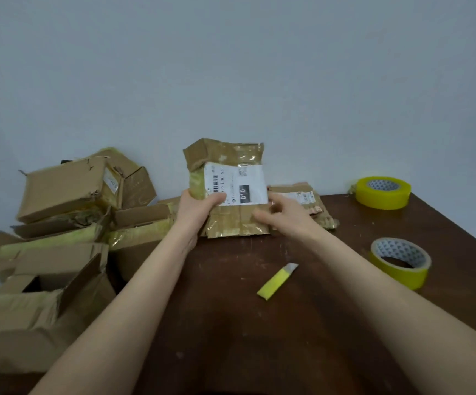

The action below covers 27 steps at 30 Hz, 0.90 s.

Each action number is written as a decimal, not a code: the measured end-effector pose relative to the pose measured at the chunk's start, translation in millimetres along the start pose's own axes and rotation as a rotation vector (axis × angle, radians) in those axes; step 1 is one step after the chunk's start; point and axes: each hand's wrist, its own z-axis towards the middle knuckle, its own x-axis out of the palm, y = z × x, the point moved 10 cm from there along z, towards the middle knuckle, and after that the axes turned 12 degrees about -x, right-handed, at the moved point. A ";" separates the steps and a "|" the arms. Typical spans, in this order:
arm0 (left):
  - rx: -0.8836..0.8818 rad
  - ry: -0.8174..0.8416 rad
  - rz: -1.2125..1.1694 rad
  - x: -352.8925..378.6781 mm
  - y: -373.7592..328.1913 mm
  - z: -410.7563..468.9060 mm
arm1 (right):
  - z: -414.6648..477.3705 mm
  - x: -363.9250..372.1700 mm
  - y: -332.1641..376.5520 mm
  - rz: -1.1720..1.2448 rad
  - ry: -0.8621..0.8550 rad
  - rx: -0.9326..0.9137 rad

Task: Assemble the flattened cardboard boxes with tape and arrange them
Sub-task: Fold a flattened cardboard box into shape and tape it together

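Observation:
A flattened cardboard box with a white shipping label and old yellowed tape stands upright on the dark wooden table. My left hand grips its left edge, thumb across the label. My right hand is at the box's lower right, fingers spread and touching the cardboard without a clear grip. Another flattened box lies flat just behind my right hand. Two rolls of yellow tape sit at the right: one far, one nearer.
A yellow utility knife lies on the table in front of me, blade tip showing. A heap of assembled and half-open cardboard boxes fills the left side. A plain wall stands behind the table.

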 end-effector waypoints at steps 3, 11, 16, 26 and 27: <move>0.030 -0.163 -0.128 -43.0 3.3 -18.5 | -34.1 22.8 -17.4 -0.427 0.217 0.078; -0.065 0.076 -0.163 -31.6 38.2 -40.1 | -79.2 30.1 -60.3 -0.675 0.370 0.241; 0.008 0.267 -0.108 8.4 49.3 -51.8 | -71.3 -50.2 -32.4 -0.216 -0.142 0.083; 0.201 0.311 -0.078 37.1 56.9 -71.5 | -78.1 -8.9 -30.1 0.156 -0.158 -0.102; 0.253 0.275 -0.060 34.4 48.6 -72.7 | -78.4 -8.8 -28.7 0.102 -0.168 -0.113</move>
